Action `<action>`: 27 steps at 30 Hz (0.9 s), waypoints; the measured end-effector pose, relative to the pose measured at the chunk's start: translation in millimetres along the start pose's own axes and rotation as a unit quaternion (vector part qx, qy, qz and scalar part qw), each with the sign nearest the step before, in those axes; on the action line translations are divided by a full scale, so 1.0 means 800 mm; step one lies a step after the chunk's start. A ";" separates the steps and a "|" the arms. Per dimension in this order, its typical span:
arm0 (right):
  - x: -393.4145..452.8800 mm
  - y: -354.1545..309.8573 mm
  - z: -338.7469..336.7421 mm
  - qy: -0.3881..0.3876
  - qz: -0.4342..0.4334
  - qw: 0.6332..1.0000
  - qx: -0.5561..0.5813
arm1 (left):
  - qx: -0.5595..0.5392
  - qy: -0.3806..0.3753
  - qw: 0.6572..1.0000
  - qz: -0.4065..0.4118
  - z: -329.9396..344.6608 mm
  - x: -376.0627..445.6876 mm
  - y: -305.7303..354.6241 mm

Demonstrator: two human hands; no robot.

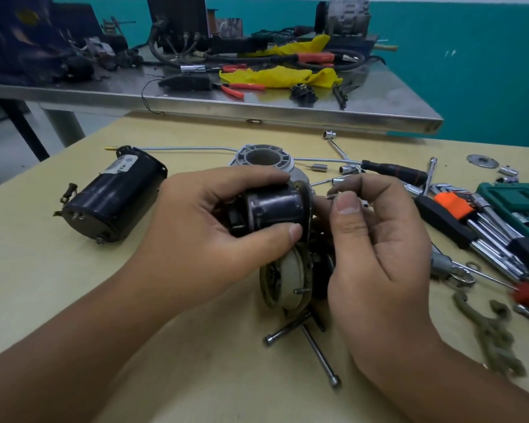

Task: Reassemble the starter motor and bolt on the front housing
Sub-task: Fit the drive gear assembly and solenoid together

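Head view shows the reassembly only partly done. A dark cylindrical sub-assembly (274, 210), with a flanged plate and a cream-coloured round part below it, stands at the middle of the tan worktable (74, 300), and the left hand (214, 227) grips it, fingers over the top and thumb pressed against its near side. The black motor body (116, 193) lies on its side at about nine o'clock from that piece, well apart and not yet joined to it. The grey front housing (261, 158) sits just behind the hands at twelve o'clock, unmounted. Two long through bolts (303, 340) lie crossed on the table at six o'clock, unused. My judgement: joining the body, fitting the housing and running in the bolts all remain.

The right hand (376, 239) is curled at three o'clock of the sub-assembly, thumb and forefinger pinching a small thin metal pin (330, 196) whose tip points toward the flange; what it is exactly I cannot tell. The wrist is raised, palm turned leftward, as if lining the pin up with a hole.

Hex keys (483, 221), loose sockets (347, 170) and a green tool case (519, 203) lie at two to three o'clock.
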State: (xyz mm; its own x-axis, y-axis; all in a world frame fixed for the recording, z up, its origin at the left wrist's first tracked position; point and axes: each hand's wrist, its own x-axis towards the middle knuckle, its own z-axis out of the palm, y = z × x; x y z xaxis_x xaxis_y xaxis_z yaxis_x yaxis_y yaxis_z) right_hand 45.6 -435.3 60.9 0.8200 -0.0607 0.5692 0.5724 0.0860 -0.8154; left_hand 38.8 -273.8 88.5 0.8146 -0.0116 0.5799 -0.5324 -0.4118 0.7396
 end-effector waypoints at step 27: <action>-0.009 -0.019 0.000 -0.003 0.019 1.000 0.016 | 0.026 -0.102 0.988 -0.113 0.000 0.036 0.031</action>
State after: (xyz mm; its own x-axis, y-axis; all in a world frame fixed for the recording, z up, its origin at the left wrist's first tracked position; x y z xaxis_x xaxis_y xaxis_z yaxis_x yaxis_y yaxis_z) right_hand 30.7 -436.4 69.2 0.8405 -0.0506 0.5394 0.5413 0.1189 -0.8324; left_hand 49.3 -284.0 123.7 0.9437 -0.0959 0.3167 -0.3232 -0.4715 0.8205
